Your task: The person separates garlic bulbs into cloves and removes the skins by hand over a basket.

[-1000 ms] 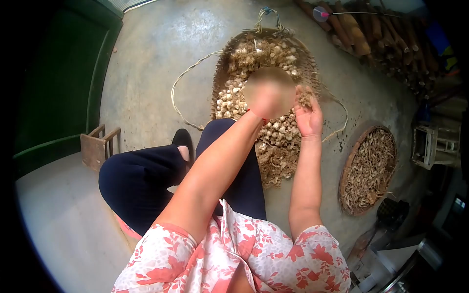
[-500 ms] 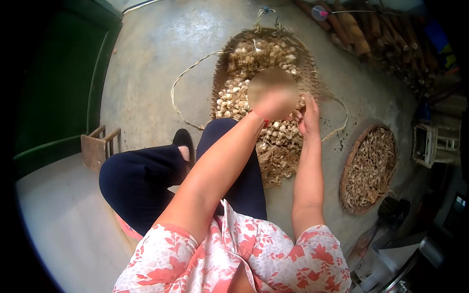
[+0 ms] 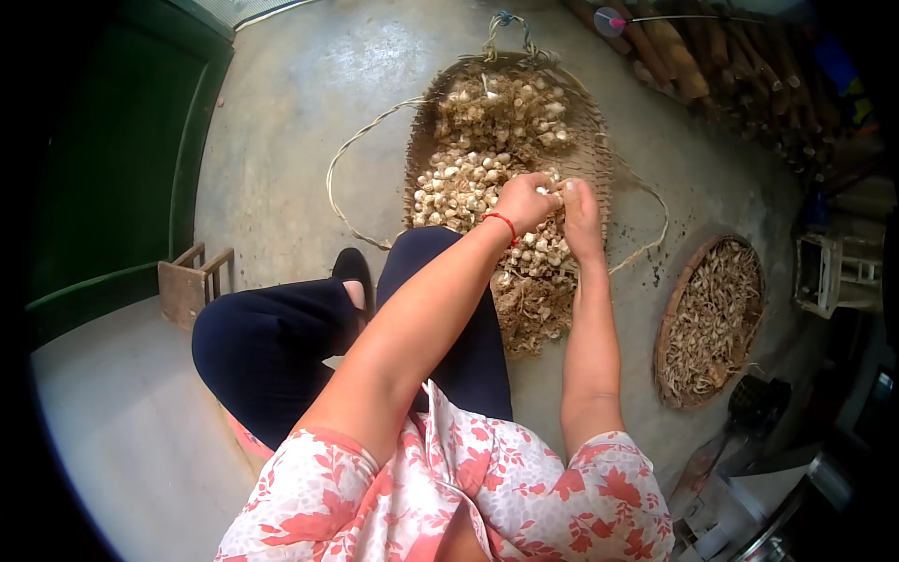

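Observation:
A long woven basket [image 3: 599, 131] on the floor holds many pale garlic bulbs [image 3: 459, 187] and dry brown roots and husks. Over its middle, my left hand [image 3: 526, 201], with a red string at the wrist, is closed in a pinch on a small whitish garlic bulb [image 3: 552, 190]. My right hand [image 3: 581, 217] meets it from the right, thumb and fingers pressed together by the same bulb; what they grip is too small to make out. Clumped husks [image 3: 529, 314] lie at the basket's near end.
A round tray [image 3: 663, 361] of dry stalks stands to the right. Rope loops [image 3: 330, 178] spread from the basket's sides. A small wooden stool [image 3: 184, 288] is at the left, stacked logs [image 3: 679, 61] at the upper right, and a wooden frame [image 3: 817, 276] at the far right.
My right hand has turned inward and closed, its brown clump no longer visible. My left hand, blurred before, now shows clearly with its fingertips beside the right ones.

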Tool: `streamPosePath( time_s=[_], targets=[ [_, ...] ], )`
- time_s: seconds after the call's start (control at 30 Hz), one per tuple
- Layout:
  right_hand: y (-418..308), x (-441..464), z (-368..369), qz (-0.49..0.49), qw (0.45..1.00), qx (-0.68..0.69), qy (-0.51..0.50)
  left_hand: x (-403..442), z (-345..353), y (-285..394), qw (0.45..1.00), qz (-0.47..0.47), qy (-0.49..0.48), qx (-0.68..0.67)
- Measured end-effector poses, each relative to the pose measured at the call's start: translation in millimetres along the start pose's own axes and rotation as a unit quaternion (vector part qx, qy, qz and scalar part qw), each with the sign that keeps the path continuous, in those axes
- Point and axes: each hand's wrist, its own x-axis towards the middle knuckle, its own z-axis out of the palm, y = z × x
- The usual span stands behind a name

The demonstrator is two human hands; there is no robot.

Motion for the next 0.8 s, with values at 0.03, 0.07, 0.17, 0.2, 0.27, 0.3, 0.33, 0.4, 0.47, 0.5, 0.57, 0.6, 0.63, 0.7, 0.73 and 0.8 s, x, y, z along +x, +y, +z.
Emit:
streamPosePath(
  time_s=[0.03, 0.07, 0.17, 0.2, 0.27, 0.3, 0.33, 0.4, 0.47, 0.5, 0.57, 0.6, 0.63, 0.7, 0.73, 0.8],
  targets=[
    [2, 1, 5, 0.004, 1.0, -0.003, 0.0, 3, -4, -2, 1.0, -0.003, -0.003, -0.003],
    [1, 0, 5, -0.012, 1.0, -0.02, 0.002, 2, -5, -1, 0.997, -0.047, -0.015, -0.059],
    [2, -4, 3, 0.041, 0.993, 0.106, -0.019, 2, -8, 1, 0.98, -0.112, 0.003, -0.162],
    [4, -4, 1, 0.109, 0.962, 0.246, -0.042, 1, -9, 2, 0.968, -0.134, 0.033, -0.211],
    [11, -4, -1, 0.124, 0.934, 0.335, -0.018, 1, -11, 3, 0.954, -0.141, 0.085, -0.251],
    [17, -4, -2, 0.138, 0.897, 0.42, 0.006, 2, -11, 3, 0.935, -0.148, 0.136, -0.291],
    [23, -4, -3, 0.138, 0.897, 0.42, 0.005, 7, -10, -4, 0.939, -0.146, 0.143, -0.277],
    [36, -4, -5, 0.231, 0.882, 0.404, 0.075, 8, -8, -13, 0.96, -0.153, 0.096, -0.214],
    [50, -13, -13, 0.248, 0.884, 0.39, 0.077, 4, -4, -13, 0.984, -0.157, 0.021, -0.075],
    [55, -23, -19, 0.266, 0.884, 0.376, 0.079, 3, 0, -14, 0.986, -0.162, -0.033, 0.02],
    [63, -51, -48, 0.248, 0.935, 0.237, -0.092, -7, 4, -13, 0.976, -0.14, -0.097, 0.135],
    [55, -66, -57, 0.3, 0.935, 0.084, -0.169, -8, 7, -13, 0.976, -0.141, -0.096, 0.134],
    [44, -81, -64, 0.341, 0.906, -0.072, -0.239, -9, 9, -15, 0.963, -0.12, -0.104, 0.22],
    [37, -109, -65, 0.157, 0.848, -0.41, -0.298, -8, 10, -17, 0.941, -0.099, -0.111, 0.302],
    [30, -108, -63, 0.18, 0.823, -0.466, -0.269, -8, 10, -18, 0.94, -0.115, -0.1, 0.305],
    [27, -82, -54, 0.143, 0.875, -0.422, -0.187, -11, 10, -17, 0.936, -0.124, -0.08, 0.319]
  ],
)
